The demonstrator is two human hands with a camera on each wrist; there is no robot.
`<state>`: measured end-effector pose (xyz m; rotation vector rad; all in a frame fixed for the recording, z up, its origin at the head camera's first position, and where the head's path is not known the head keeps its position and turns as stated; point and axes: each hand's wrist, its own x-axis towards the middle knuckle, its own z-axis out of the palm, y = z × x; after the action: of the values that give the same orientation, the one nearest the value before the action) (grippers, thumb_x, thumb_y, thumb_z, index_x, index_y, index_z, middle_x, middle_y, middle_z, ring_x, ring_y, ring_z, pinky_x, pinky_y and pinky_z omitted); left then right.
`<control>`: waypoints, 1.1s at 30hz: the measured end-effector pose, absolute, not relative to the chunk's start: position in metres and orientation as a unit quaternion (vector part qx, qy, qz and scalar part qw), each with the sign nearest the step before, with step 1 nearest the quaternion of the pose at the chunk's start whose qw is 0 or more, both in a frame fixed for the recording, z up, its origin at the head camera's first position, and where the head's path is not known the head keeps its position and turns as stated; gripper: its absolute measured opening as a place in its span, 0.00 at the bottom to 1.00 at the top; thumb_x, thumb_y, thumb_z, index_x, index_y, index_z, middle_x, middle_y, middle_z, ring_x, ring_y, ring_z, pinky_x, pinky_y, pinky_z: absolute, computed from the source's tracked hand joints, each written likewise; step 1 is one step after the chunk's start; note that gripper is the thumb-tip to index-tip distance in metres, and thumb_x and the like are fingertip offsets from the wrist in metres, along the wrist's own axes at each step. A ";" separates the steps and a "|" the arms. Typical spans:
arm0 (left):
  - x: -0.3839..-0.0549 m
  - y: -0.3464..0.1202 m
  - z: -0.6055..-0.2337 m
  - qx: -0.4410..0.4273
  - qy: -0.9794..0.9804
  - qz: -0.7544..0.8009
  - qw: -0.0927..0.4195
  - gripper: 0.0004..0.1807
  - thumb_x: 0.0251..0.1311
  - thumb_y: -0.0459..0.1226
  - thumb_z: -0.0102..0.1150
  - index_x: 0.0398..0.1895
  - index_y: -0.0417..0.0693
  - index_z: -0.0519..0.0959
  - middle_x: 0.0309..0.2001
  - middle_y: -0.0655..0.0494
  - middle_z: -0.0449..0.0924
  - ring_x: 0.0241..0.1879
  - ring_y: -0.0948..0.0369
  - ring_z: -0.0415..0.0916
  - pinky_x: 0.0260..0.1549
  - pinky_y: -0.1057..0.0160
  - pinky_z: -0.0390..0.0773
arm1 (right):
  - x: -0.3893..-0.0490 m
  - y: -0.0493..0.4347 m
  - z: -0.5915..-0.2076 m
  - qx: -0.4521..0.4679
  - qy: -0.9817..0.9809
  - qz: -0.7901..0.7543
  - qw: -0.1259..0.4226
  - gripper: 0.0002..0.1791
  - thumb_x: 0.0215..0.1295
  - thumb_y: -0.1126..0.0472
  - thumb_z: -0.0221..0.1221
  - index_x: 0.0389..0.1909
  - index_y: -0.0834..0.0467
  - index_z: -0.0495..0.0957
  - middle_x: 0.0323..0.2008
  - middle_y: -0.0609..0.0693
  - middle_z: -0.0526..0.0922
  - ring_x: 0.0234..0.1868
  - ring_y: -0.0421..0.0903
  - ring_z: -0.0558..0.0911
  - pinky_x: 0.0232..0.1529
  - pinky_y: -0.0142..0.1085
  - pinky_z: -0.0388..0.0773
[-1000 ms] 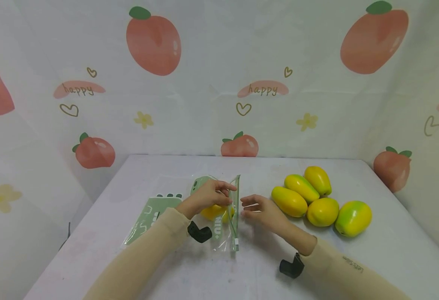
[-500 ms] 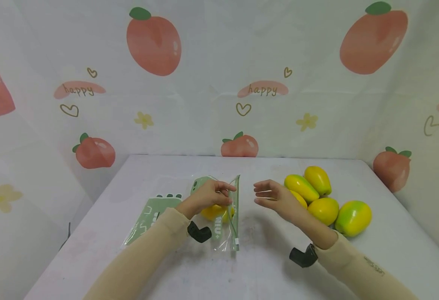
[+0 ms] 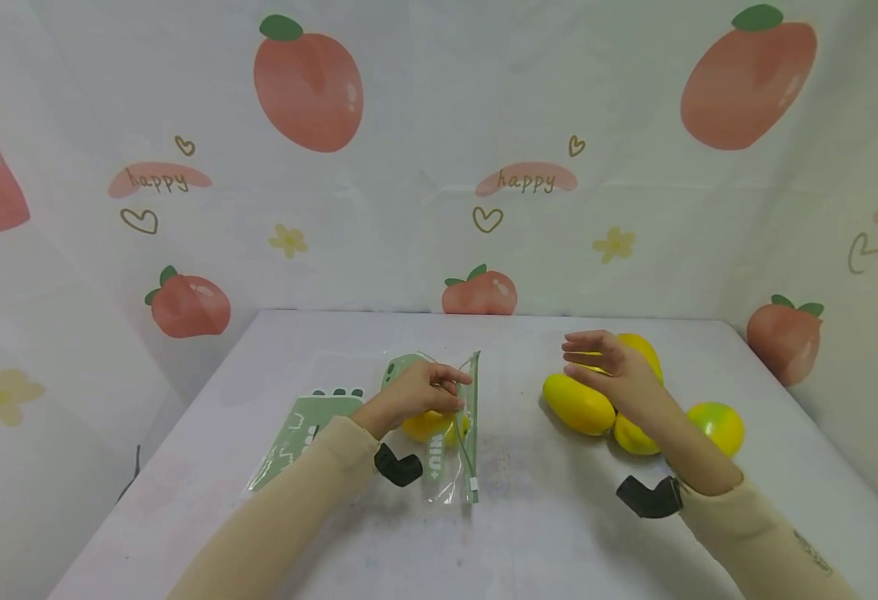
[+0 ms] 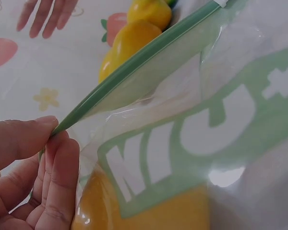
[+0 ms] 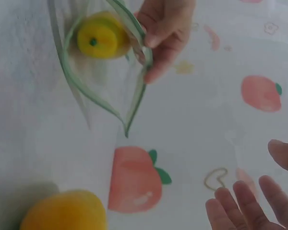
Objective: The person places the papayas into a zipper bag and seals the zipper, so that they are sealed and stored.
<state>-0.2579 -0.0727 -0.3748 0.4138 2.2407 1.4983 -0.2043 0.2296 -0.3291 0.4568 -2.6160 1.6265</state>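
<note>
My left hand (image 3: pixel 416 392) pinches the green zip edge of a clear plastic zip bag (image 4: pixel 177 139) between thumb and fingers. The bag's mouth gapes toward the right, as the right wrist view shows. Inside it lies a yellow mango (image 5: pixel 97 38), partly behind my left hand in the head view. My right hand (image 3: pixel 611 367) is over the mangoes on the right side of the table, fingers extended and holding nothing. One yellow mango (image 3: pixel 577 405) lies just below its fingers, and others are partly hidden behind the hand and wrist.
Flat green printed plastic (image 3: pixel 307 429) lies left of the bag's mouth, partly under my left forearm. A yellow-green mango (image 3: pixel 719 427) sits at the right end of the group. A white cloth backdrop (image 3: pixel 408 225) with printed fruit rises behind the white table (image 3: pixel 529 533).
My right hand has moved from beside the bag's mouth rightward and up to above the mangoes. The left hand and the bag have stayed in place.
</note>
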 end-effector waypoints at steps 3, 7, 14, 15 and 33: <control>-0.258 -0.073 -0.374 0.145 0.806 0.534 0.207 0.22 0.55 0.30 0.66 0.55 0.39 0.79 0.33 0.55 0.72 0.32 0.60 0.71 0.35 0.70 0.77 | -0.201 0.241 -0.324 0.142 -0.849 0.508 0.039 0.26 0.69 0.55 0.58 0.63 0.62 0.66 0.60 0.61 0.72 0.56 0.43 0.78 0.48 0.19 0.73; -0.258 -0.074 -0.374 0.145 0.809 0.531 0.207 0.21 0.56 0.31 0.65 0.55 0.39 0.79 0.34 0.54 0.73 0.33 0.60 0.71 0.35 0.70 0.77 | -0.198 0.257 -0.322 0.127 -0.860 0.490 0.070 0.26 0.69 0.53 0.56 0.63 0.60 0.66 0.58 0.50 0.75 0.49 0.23 0.74 0.47 0.16 0.71; -0.258 -0.076 -0.374 0.150 0.806 0.533 0.208 0.21 0.56 0.30 0.65 0.55 0.38 0.78 0.34 0.53 0.74 0.33 0.60 0.72 0.36 0.70 0.77 | -0.194 0.285 -0.326 0.097 -0.872 0.470 0.101 0.25 0.71 0.50 0.54 0.64 0.55 0.66 0.54 0.35 0.74 0.48 0.20 0.73 0.45 0.15 0.70; -0.258 -0.076 -0.374 0.149 0.807 0.533 0.207 0.22 0.56 0.30 0.65 0.55 0.38 0.78 0.34 0.53 0.73 0.33 0.60 0.72 0.36 0.70 0.77 | -0.193 0.290 -0.327 0.091 -0.876 0.462 0.104 0.25 0.71 0.50 0.54 0.65 0.55 0.65 0.54 0.37 0.74 0.48 0.19 0.72 0.44 0.15 0.70; -0.257 -0.074 -0.376 0.150 0.805 0.537 0.204 0.21 0.55 0.30 0.66 0.54 0.37 0.79 0.33 0.55 0.72 0.32 0.61 0.70 0.34 0.71 0.75 | -0.174 0.341 -0.358 0.047 -0.895 0.419 0.144 0.29 0.71 0.52 0.54 0.68 0.60 0.62 0.48 0.22 0.68 0.45 0.13 0.67 0.39 0.11 0.67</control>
<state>-0.2575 -0.0739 -0.3758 0.4188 2.2446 1.4988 -0.1743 0.3415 -0.3583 0.1365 -2.5808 1.2073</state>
